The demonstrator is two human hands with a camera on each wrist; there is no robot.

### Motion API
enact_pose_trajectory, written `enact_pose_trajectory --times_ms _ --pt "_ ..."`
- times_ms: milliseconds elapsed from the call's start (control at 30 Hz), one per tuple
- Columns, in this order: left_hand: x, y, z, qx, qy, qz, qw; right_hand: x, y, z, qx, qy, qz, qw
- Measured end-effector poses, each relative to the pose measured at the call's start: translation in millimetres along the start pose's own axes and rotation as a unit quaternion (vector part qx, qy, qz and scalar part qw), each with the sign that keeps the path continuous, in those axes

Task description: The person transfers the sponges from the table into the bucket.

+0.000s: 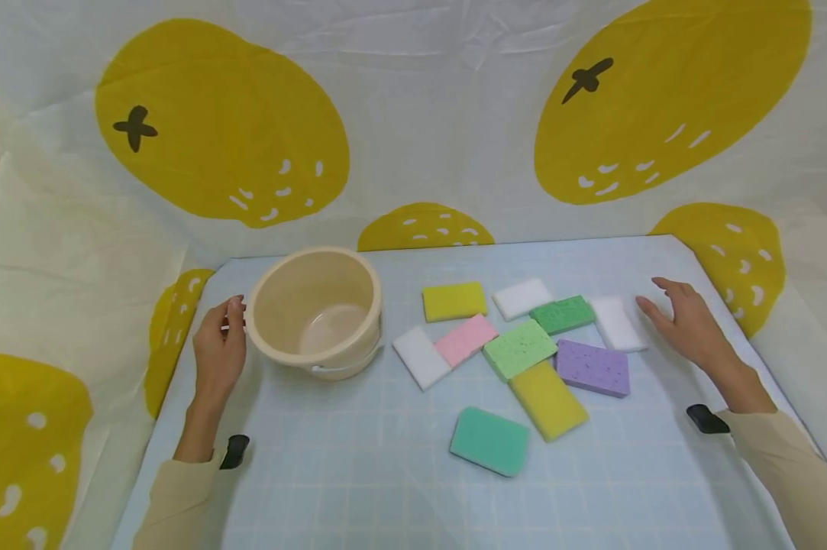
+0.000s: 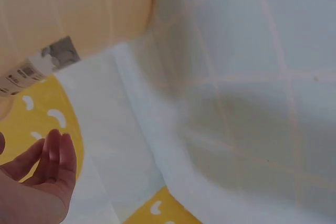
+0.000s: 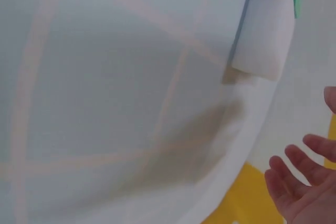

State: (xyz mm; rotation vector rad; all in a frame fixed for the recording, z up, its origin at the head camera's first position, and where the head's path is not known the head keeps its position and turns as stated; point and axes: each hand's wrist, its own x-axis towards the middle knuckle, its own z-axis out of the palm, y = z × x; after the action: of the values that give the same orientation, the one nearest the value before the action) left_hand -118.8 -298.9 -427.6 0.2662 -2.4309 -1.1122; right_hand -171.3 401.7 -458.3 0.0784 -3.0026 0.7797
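Observation:
A beige bucket (image 1: 303, 360) stands upright at the left of the table, its wire handle lowered along the front. My left hand (image 1: 218, 347) is close beside the bucket's left rim, fingers loosely bent. In the left wrist view, that hand (image 2: 44, 182) shows nothing between thumb and fingers, below the bucket's labelled side (image 2: 63, 9). On the far right, my right hand (image 1: 688, 325) hovers with fingers spread, nearest a white sponge (image 1: 618, 325). Just left of that sponge are a purple sponge (image 1: 593, 368) and a dark green one (image 1: 562, 315).
More sponges lie mid-table: yellow (image 1: 454, 302), white (image 1: 522, 298), pink (image 1: 466, 341), another white (image 1: 421, 357), light green (image 1: 519, 349) overlapping a second yellow (image 1: 549, 400). A teal sponge (image 1: 490, 441) lies nearer the front. Patterned cloth (image 1: 440, 137) rises behind the table.

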Motion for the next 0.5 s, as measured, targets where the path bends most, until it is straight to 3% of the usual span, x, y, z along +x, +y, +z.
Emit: enact_pose_trajectory --times_ms 500 --pt "-12.9 30.4 -6.5 -0.120 -0.013 -0.033 0.9922 -13 -6 12 -0.006 -0.046 -0.009 0.999"
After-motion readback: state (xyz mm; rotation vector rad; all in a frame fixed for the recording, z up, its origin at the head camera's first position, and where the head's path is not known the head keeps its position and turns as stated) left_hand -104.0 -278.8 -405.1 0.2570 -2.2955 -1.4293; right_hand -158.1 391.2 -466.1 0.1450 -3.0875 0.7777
